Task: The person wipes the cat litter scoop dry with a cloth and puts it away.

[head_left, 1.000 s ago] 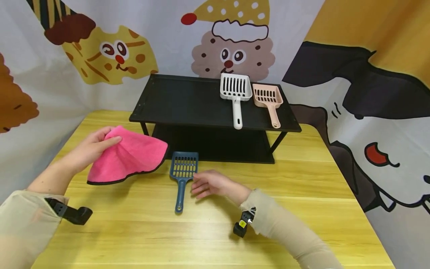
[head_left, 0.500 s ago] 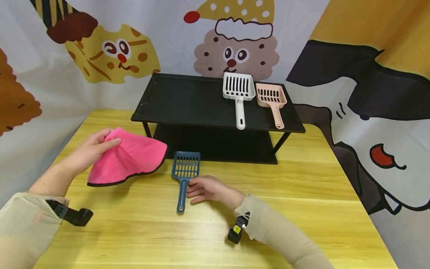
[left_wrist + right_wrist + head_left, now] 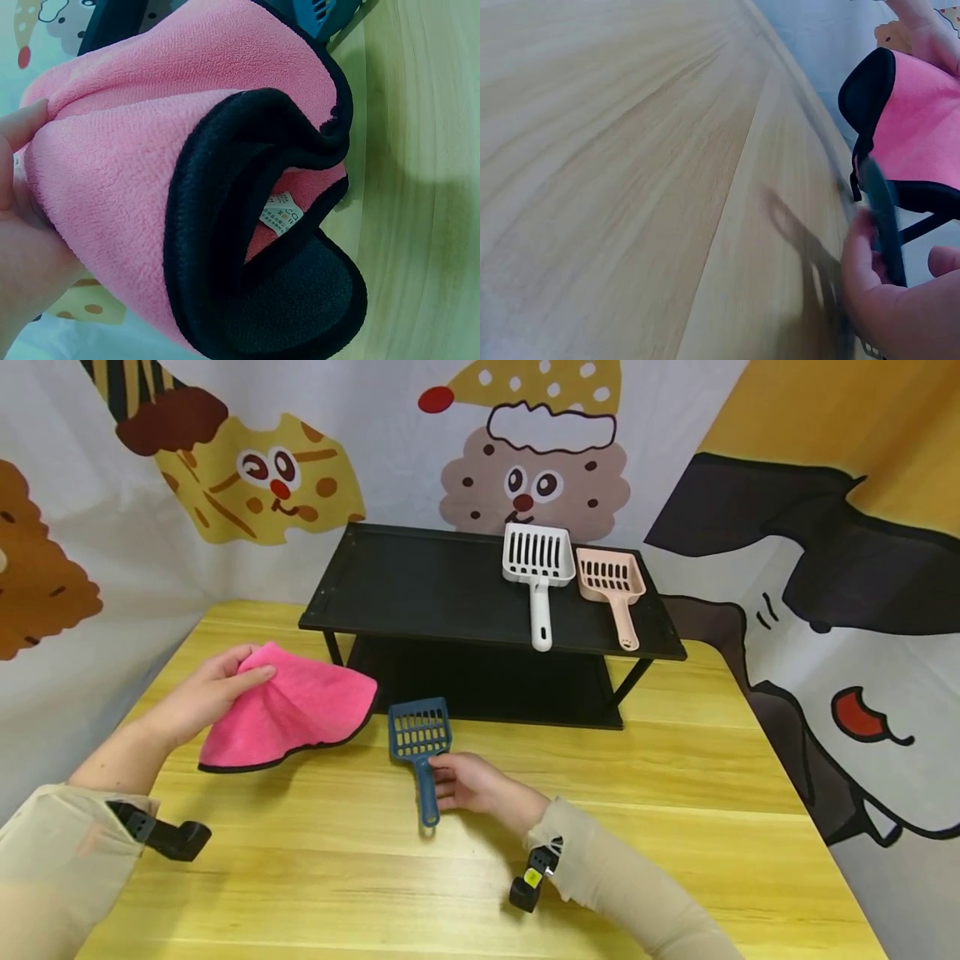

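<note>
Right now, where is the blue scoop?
In the head view, the blue scoop is just left of centre, in the right hand, right of the pink cloth.

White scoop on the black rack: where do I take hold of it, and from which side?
Probably best by the middle of the white scoop's long, narrow handle, coming from the front. The handle points toward the near side, its end at the black rack's front edge, with the wide slotted head behind. Favour the left: the pale pink scoop lies close on the right.

A screened-off work corner, room type unclear: cartoon-printed curtains (image 3: 405, 468) hang behind and beside a wood-grain table (image 3: 300, 893)
</note>
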`<state>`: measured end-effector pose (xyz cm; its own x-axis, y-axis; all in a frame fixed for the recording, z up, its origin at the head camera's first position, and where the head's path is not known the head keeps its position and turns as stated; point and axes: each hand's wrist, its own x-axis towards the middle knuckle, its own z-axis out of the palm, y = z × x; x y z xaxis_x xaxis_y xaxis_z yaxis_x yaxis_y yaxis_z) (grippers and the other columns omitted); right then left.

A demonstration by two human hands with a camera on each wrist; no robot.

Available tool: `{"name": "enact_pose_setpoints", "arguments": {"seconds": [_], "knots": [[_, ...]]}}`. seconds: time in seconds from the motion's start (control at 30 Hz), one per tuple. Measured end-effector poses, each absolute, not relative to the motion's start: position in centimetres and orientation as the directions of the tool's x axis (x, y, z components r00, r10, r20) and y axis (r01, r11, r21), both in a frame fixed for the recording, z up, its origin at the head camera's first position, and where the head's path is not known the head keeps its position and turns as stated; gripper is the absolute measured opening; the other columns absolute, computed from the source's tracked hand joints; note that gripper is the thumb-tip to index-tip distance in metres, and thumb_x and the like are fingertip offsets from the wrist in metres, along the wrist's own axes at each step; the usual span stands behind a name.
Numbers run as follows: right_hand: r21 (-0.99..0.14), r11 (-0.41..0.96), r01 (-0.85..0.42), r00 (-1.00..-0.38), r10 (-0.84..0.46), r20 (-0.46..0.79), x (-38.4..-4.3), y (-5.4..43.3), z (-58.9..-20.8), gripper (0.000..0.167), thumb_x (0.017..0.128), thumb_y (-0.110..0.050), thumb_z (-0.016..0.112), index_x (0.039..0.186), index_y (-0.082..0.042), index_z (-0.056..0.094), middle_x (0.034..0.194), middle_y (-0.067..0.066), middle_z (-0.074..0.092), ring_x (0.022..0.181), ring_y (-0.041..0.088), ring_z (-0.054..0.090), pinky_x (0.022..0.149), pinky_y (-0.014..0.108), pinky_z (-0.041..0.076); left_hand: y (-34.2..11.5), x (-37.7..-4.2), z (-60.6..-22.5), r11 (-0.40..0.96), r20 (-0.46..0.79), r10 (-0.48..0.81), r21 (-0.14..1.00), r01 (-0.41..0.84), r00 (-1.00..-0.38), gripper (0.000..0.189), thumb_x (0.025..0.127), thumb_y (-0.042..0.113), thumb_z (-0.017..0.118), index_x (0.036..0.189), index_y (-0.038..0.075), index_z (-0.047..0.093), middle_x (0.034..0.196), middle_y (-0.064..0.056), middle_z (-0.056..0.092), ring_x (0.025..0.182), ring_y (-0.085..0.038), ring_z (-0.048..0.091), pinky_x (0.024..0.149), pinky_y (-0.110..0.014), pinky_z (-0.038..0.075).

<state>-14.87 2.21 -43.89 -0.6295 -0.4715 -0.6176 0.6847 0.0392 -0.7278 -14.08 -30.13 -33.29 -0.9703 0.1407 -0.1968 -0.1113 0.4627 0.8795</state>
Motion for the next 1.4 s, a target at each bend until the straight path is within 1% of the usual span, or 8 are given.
{"name": "enact_pose_setpoints", "arguments": {"seconds": [0.1,0.2,0.3,0.47,0.73,1.0,1.27,1.4], "knots": [[-0.733,0.021,0.68,-0.638,-0.478,-0.604,-14.7,2.7,-43.5,0.017,0.096,-0.011,0.041,0.084,-0.01,0.052,0.072,-0.001,0.054,0.066,0.012,0.055,0.066,0.028,0.049,-30.1,-14.0,-33.2,0.458,-0.194,0.139,0.882,-0.111,-0.971,0.021,0.099,0.034,0.045,0.109,0.016,0.044,0.077,0.011,0.057,0.064,-0.01,0.059,0.06,-0.025,0.049],[-0.738,0.024,0.674,-0.631,-0.5,-0.593,-14.6,3.4,-43.3,0.013,0.097,-0.011,0.037,0.096,-0.007,0.049,0.074,-0.001,0.053,0.066,0.01,0.054,0.061,0.024,0.047,-29.8,-13.9,-33.1,0.451,-0.188,0.144,0.886,-0.104,-0.972,0.02,0.099,0.033,0.045,0.109,0.015,0.045,0.077,0.01,0.057,0.063,-0.01,0.058,0.06,-0.026,0.049],[-0.743,0.041,0.668,-0.625,-0.512,-0.59,-14.6,4.2,-43.1,0.018,0.099,-0.013,0.033,0.111,-0.004,0.042,0.076,0.0,0.055,0.06,0.008,0.053,0.054,0.019,0.045,-29.5,-14.0,-33.0,0.451,-0.185,0.146,0.887,-0.101,-0.972,0.018,0.099,0.03,0.045,0.109,0.016,0.045,0.077,0.01,0.056,0.063,-0.01,0.058,0.059,-0.025,0.049],[-0.758,0.073,0.648,-0.624,-0.52,-0.583,-14.9,5.8,-43.2,0.018,0.101,-0.017,0.032,0.113,-0.006,0.04,0.07,-0.004,0.055,0.047,0.002,0.041,0.042,0.012,0.032,-29.2,-14.1,-33.0,0.454,-0.187,0.158,0.886,-0.097,-0.97,0.018,0.099,0.03,0.045,0.11,0.017,0.044,0.078,0.011,0.057,0.065,-0.009,0.059,0.06,-0.025,0.049],[-0.776,0.106,0.621,-0.623,-0.533,-0.572,-15.2,8.8,-43.1,0.041,0.102,-0.02,0.028,0.134,0.005,0.034,0.072,-0.005,0.06,0.046,0.001,0.041,0.041,0.011,0.032,-28.6,-14.2,-32.9,0.469,-0.18,0.165,0.879,-0.083,-0.97,0.022,0.098,0.033,0.045,0.111,0.016,0.044,0.08,0.01,0.057,0.068,-0.01,0.059,0.062,-0.025,0.049],[-0.788,0.1,0.607,-0.566,-0.641,-0.518,-15.1,11.2,-42.2,0.033,0.101,-0.016,0.026,0.126,0.003,0.037,0.072,-0.006,0.063,0.046,0.0,0.043,0.041,0.01,0.033,-27.3,-14.8,-33.2,0.501,-0.151,0.168,0.864,-0.047,-0.974,0.034,0.098,0.034,0.047,0.118,0.007,0.042,0.083,0.007,0.054,0.07,-0.01,0.057,0.062,-0.025,0.049],[-0.802,0.089,0.59,-0.515,-0.724,-0.459,-15.1,12.2,-41.1,0.029,0.102,-0.015,0.025,0.12,-0.001,0.042,0.07,-0.007,0.058,0.044,-0.001,0.039,0.04,0.01,0.03,-23.6,-15.0,-34.1,0.576,-0.001,0.168,0.812,0.097,-0.986,0.029,0.097,0.027,0.049,0.113,0.003,0.049,0.091,-0.008,0.051,0.077,-0.01,0.05,0.064,-0.022,0.044],[-0.803,0.115,0.584,-0.512,-0.716,-0.475,-14.9,12.1,-40.5,0.031,0.102,-0.015,0.027,0.123,0.002,0.041,0.069,-0.006,0.057,0.043,-0.001,0.038,0.04,0.011,0.03,-20.6,-15.2,-34.9,0.565,0.054,0.208,0.809,0.165,-0.977,0.021,0.096,0.024,0.052,0.106,0.005,0.053,0.084,-0.009,0.049,0.074,-0.014,0.048,0.063,-0.023,0.041]]}}
